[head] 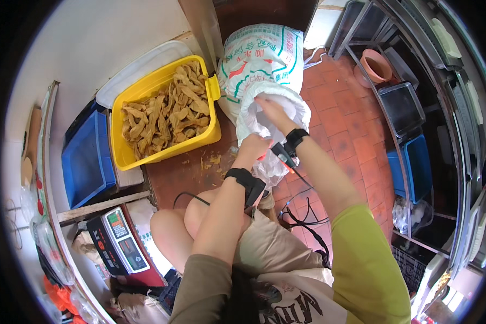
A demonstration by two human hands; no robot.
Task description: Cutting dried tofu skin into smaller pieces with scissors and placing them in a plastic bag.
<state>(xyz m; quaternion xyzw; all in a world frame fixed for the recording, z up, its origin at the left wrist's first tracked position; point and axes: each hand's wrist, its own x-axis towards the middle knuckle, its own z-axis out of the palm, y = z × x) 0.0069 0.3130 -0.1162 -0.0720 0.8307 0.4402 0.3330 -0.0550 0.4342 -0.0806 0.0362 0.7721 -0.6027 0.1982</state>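
Observation:
A white plastic-lined sack (295, 95) stands in front of me with its mouth gaping upward. My right hand (272, 111) reaches into that mouth, its fingers extended toward the far left inner side; I see nothing held in it. At the near left rim, my left hand (256, 148) is curled on the white plastic, its fingertips partly hidden. Crumpled clear plastic (269, 172) hangs below the rim. Behind the opening rests a large, full woven feed sack (263, 52) with red and green printing. Both wrists wear black straps with devices and cables.
Left of the sack stands a yellow tub (162, 160) heaped with brown, wrinkled dried strips. Nearby are a blue plastic bin (87, 158) and a digital scale (125, 241). Black cables (303, 220) lie on the tiled floor (340, 117). A metal rack (389, 101) holds tubs at right.

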